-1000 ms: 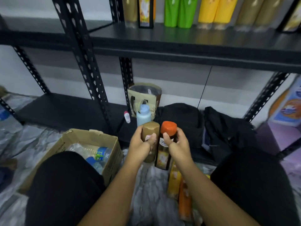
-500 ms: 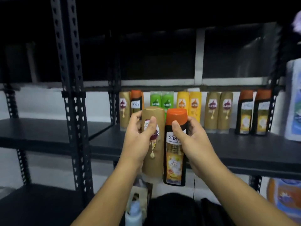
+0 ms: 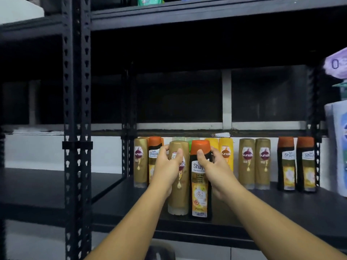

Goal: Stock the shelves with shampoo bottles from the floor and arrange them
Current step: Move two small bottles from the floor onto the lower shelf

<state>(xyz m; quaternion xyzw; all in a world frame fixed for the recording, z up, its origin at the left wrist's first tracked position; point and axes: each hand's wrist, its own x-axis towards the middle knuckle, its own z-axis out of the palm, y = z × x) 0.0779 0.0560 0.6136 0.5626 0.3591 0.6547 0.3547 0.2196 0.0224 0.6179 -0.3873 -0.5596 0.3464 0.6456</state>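
Note:
My left hand (image 3: 167,170) grips a gold Sunsilk bottle (image 3: 179,192), upright, its base at the front part of the black shelf (image 3: 281,209). Right beside it my right hand (image 3: 214,167) grips a black Shayla bottle with an orange cap (image 3: 200,192), also upright on the shelf. Behind them along the back stands a row: a gold bottle (image 3: 140,162), an orange-capped black one (image 3: 154,156), green ones mostly hidden, yellow bottles (image 3: 226,152), two gold bottles (image 3: 255,163) and two black orange-capped bottles (image 3: 295,164).
A perforated black upright post (image 3: 77,128) stands at left, with another shelf bay (image 3: 37,184) beyond it. Pale blue packages (image 3: 338,147) sit at the right edge. An upper shelf (image 3: 206,14) carries more goods.
Both hands lifted the two bottles from the floor up to shelf height and forward. The bottles now stand over the shelf's front, in front of the back row.

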